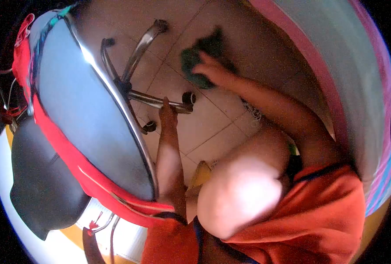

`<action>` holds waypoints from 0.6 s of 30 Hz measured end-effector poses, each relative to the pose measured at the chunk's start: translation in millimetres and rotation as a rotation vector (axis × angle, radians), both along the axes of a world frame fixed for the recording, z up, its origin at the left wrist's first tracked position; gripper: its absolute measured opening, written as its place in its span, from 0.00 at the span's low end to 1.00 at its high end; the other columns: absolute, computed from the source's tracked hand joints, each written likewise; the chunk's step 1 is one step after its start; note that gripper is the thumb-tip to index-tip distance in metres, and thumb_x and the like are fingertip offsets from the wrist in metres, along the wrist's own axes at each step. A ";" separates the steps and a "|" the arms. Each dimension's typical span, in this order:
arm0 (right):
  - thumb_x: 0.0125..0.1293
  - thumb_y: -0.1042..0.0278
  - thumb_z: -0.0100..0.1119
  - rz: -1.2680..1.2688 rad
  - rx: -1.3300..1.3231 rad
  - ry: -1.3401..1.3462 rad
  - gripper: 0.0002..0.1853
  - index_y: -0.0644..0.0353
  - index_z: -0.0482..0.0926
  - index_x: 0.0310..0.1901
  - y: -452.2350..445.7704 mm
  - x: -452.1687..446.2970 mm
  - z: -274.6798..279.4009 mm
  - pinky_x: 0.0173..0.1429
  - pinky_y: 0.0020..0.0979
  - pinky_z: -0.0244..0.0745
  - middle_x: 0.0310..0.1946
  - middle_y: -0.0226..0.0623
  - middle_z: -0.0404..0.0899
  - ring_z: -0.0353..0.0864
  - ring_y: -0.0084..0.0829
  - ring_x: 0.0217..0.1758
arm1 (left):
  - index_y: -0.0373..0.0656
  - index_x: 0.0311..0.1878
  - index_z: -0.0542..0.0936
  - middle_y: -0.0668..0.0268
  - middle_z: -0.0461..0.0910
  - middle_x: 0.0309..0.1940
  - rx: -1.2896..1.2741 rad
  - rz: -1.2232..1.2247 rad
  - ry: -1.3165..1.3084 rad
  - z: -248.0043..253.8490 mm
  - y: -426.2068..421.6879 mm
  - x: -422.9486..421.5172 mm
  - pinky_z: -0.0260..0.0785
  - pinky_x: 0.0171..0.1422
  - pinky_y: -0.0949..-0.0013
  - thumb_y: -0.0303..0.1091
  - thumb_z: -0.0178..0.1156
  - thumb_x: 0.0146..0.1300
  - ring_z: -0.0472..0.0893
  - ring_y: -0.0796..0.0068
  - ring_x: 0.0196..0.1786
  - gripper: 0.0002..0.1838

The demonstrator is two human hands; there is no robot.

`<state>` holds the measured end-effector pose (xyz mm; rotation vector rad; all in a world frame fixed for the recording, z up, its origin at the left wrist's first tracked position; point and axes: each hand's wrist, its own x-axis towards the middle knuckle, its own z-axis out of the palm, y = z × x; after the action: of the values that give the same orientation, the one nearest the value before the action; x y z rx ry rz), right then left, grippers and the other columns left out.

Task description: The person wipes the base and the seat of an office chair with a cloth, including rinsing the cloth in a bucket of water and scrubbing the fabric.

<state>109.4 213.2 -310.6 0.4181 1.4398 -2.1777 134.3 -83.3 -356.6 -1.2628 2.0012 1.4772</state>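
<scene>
My right hand (215, 71) is stretched out over the tiled floor, its fingers on a crumpled dark green cloth (195, 59) that is partly blurred. My left hand (168, 113) reaches down to the swivel chair's metal base (143, 97) and grips one of its legs near a caster (188, 97); some of its fingers are hidden. The chair's grey-blue seat (85, 101) fills the left of the head view, with red fabric (72, 163) along its edge.
My bent knee (243, 189) and orange clothing (309, 211) are in the foreground. Striped fabric (336, 57) hangs along the right side. A black chair part (46, 176) is at the lower left. Some pale stringy material (251, 110) lies on the floor (208, 132).
</scene>
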 end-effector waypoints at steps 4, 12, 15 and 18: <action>0.51 0.65 0.58 0.081 0.209 0.471 0.29 0.71 0.67 0.54 -86.4 -67.3 17.6 0.62 0.41 0.62 0.51 0.57 0.70 0.67 0.48 0.58 | 0.46 0.28 0.67 0.73 0.60 0.20 0.001 -0.131 0.103 21.7 10.8 17.5 0.57 0.27 0.73 0.44 0.60 0.62 0.61 0.79 0.23 0.16; 0.48 0.70 0.56 0.454 1.291 1.200 0.06 0.57 0.81 0.28 -269.8 -141.1 -10.3 0.47 0.46 0.69 0.29 0.40 0.79 0.78 0.43 0.39 | 0.42 0.60 0.55 0.59 0.64 0.52 0.016 -0.146 -0.153 -5.7 -52.4 48.4 0.68 0.51 0.64 0.50 0.56 0.63 0.70 0.65 0.51 0.32; 0.49 0.71 0.55 0.242 1.048 1.397 0.05 0.58 0.80 0.26 -260.3 -152.3 -39.9 0.43 0.42 0.73 0.26 0.43 0.78 0.79 0.45 0.34 | 0.41 0.48 0.68 0.65 0.70 0.36 -0.102 -0.049 0.002 14.6 -23.8 45.7 0.66 0.37 0.71 0.52 0.56 0.63 0.70 0.74 0.38 0.23; 0.49 0.72 0.56 0.227 0.878 1.388 0.07 0.62 0.79 0.30 -163.2 -145.6 -43.1 0.41 0.40 0.74 0.29 0.44 0.79 0.79 0.45 0.38 | 0.43 0.58 0.62 0.60 0.69 0.47 -0.082 -0.341 0.051 0.4 -60.5 61.1 0.70 0.51 0.62 0.56 0.57 0.60 0.71 0.65 0.51 0.33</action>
<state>-36.2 50.0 -353.7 -1.1958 2.8863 -1.3911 195.4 -143.8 -356.2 -0.8634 2.1981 1.2858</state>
